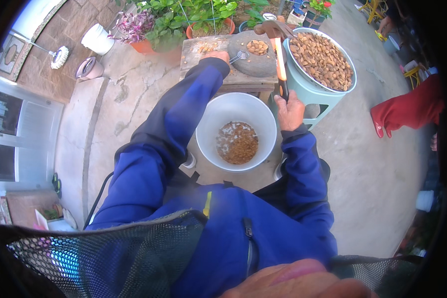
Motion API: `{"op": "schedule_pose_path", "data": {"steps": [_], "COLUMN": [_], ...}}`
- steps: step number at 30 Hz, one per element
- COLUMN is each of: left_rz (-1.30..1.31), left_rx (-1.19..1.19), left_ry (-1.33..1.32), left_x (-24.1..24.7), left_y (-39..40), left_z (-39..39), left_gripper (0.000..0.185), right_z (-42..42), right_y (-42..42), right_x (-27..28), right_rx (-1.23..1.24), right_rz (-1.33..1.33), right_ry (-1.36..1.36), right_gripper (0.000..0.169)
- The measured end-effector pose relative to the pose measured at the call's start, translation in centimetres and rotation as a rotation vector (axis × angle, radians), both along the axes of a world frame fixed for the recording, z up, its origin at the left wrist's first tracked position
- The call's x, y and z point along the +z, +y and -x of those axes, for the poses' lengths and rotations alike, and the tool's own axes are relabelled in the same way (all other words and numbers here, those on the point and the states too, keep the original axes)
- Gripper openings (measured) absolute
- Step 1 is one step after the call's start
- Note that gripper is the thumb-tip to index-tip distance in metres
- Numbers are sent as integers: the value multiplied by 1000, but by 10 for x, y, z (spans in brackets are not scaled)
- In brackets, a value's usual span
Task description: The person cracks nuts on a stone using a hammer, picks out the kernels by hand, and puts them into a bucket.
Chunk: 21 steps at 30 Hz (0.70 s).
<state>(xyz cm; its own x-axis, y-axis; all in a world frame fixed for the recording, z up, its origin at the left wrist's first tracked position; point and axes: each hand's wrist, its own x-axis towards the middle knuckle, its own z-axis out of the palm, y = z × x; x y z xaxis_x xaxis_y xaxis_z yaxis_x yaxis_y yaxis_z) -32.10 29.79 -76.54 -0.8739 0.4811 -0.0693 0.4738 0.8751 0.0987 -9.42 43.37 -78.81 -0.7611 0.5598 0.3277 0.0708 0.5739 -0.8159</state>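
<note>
My right hand [291, 111] grips a claw hammer [281, 61] by its black and orange handle, its head raised beside the stone. My left hand [216, 56] is at the wooden stool [197, 69], holding a small tool with a coiled wire end [243, 54] whose coil lies over the stone's edge. A round grey stone [251, 66] on the stool has a hollow holding several brown nuts or pits [257, 47]. Kernel-like pieces [208, 46] lie on the wood behind my left hand. Below, a white bucket [236, 100] holds brown bits.
A basin of brown pits [320, 56] rests on a pale green plastic stool [301, 85] at the right. Potted plants [208, 22] stand behind the wooden stool. A person in red trousers [409, 108] is at the far right. A concrete step [93, 111] runs along the left.
</note>
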Motion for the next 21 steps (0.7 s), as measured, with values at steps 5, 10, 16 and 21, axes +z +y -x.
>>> {"op": "schedule_pose_path", "data": {"steps": [5,10,16,21], "left_rz": [9,13,-23,-26], "left_rx": [-24,-5,-33,-23], "left_ry": [-32,-58,-42,-48], "left_x": [2,6,0,-1], "left_y": [2,1,0,1], "left_z": [1,-4,0,-3], "left_gripper": [25,27,27,26], "right_z": [13,2,2,10], "right_y": [4,5,-5,0], "right_x": [-26,5,-1,-15], "right_rx": [86,8,4,90], "right_rz": [-184,-74,126,-250], "right_ry": [-188,-62,94,-182], "right_gripper": [21,21,20,20]}}
